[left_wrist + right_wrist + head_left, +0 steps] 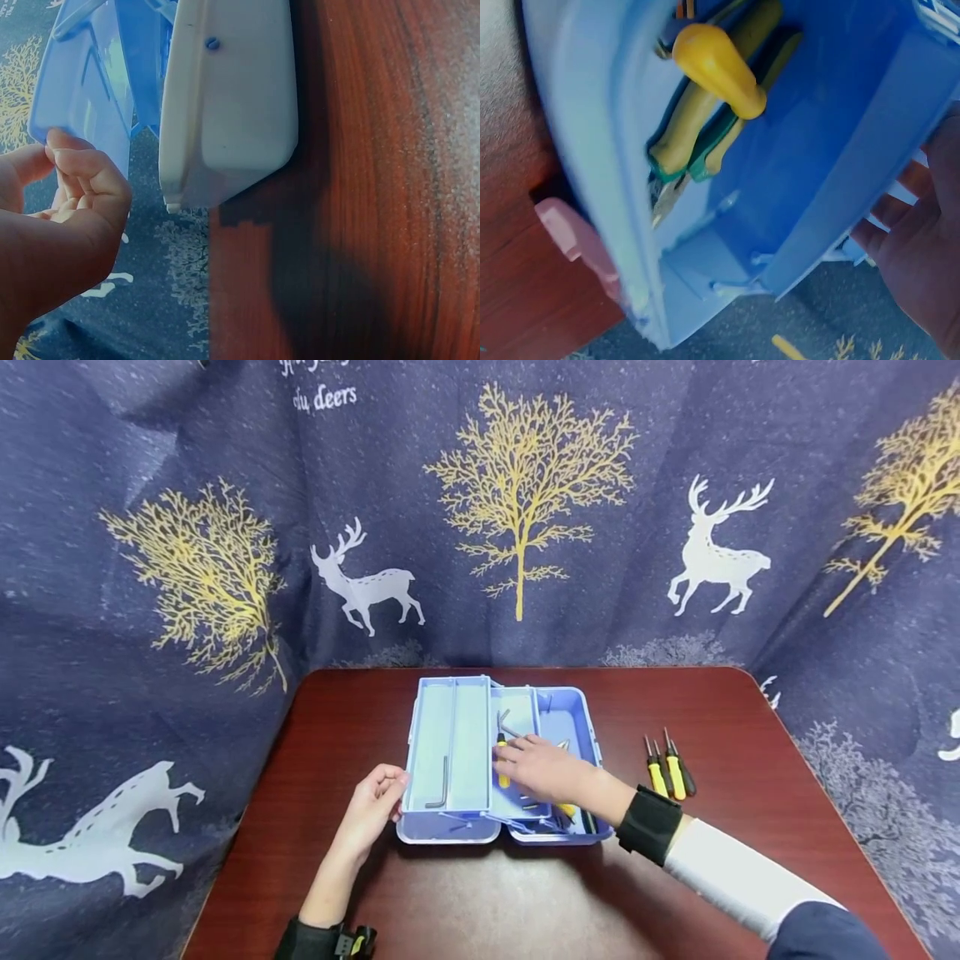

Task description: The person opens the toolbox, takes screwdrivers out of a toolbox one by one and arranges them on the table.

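Note:
A blue toolbox stands unfolded, its stepped trays spread to the left. My left hand pinches the outer edge of the upper tray between thumb and finger; the left wrist view shows the pinch at the tray's corner. An L-shaped hex key lies in that tray. Over the middle tray, my right hand lies across a yellow-and-black screwdriver. Its fingertips are partly hidden, and I cannot tell whether they grip the handle. More hex keys lie just beyond the fingers.
Pliers with yellow-green handles and a yellow-handled tool lie in the toolbox's deep bottom. Several yellow-and-black screwdrivers lie on the brown table to the right. A dark curtain hangs behind the table.

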Motion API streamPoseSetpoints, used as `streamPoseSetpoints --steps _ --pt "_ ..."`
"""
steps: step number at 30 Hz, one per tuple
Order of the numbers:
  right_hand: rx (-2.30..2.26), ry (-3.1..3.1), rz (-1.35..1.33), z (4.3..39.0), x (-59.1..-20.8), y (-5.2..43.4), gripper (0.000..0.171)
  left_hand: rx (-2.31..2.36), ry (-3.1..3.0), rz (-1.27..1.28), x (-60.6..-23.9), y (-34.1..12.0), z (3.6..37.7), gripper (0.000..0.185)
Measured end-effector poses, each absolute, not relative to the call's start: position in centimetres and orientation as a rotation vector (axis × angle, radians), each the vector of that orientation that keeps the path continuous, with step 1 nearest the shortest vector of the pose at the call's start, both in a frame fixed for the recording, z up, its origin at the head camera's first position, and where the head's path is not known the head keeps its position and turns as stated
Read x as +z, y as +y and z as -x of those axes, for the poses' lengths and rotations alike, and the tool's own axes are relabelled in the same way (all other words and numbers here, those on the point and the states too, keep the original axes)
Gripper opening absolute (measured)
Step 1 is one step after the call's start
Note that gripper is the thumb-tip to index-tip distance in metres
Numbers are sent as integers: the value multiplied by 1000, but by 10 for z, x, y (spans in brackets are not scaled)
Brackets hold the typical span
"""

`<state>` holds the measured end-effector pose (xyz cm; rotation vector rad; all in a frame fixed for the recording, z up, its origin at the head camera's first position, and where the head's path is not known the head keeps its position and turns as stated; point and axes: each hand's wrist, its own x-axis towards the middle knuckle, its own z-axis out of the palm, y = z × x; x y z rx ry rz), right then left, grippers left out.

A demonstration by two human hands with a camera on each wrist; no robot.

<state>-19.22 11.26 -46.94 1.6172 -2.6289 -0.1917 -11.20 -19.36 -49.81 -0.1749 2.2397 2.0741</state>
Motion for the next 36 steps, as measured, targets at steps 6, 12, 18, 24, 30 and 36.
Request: streamPoseSetpoints --steps 6,12,18,24,30,36 --pt "-96 -2618 -1614 195 -466 123 38 2069 2241 181 -497 -195 114 15" --pt "-35 -2534 -1665 192 -470 123 32 2069 2238 194 -500 -193 113 15" --pt "-204 -2599 -1638 188 -479 111 42 2087 2212 194 -502 -193 111 16" --pt "-303 -2581 -1525 190 -483 101 36 2107 2192 181 -501 -192 111 15" --pt "-307 -2639 -1469 194 -481 94 32 2105 2194 176 -498 -193 111 15" --pt "-321 -2602 -1427 197 -480 90 24 2104 2197 170 -498 -193 111 15"
